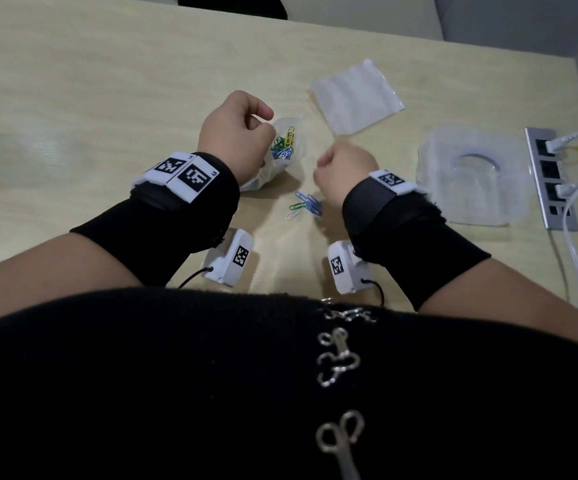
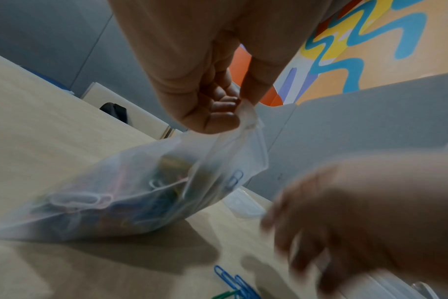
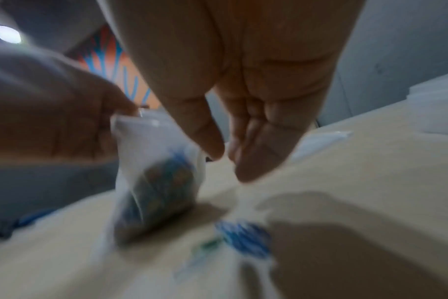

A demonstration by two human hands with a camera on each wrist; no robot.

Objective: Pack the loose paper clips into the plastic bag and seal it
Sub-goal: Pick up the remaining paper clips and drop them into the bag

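Note:
My left hand [image 1: 263, 128] pinches the top edge of a clear plastic bag [image 1: 285, 148] that stands tilted on the table with several coloured paper clips inside. The left wrist view shows the pinch [image 2: 239, 109] at the bag's [image 2: 141, 194] mouth. A small pile of loose paper clips [image 1: 304, 204], blue, green and white, lies on the table just in front of the bag. My right hand [image 1: 325, 161] hovers blurred above them, right of the bag. In the right wrist view its thumb and fingers [image 3: 228, 159] hang loosely curved and apart, and nothing shows between them.
A second, empty clear bag [image 1: 356, 95] lies flat behind the hands. A clear plastic container [image 1: 471, 178] sits to the right, with a grey power strip [image 1: 550, 178] and white cables beyond it near the table's right edge.

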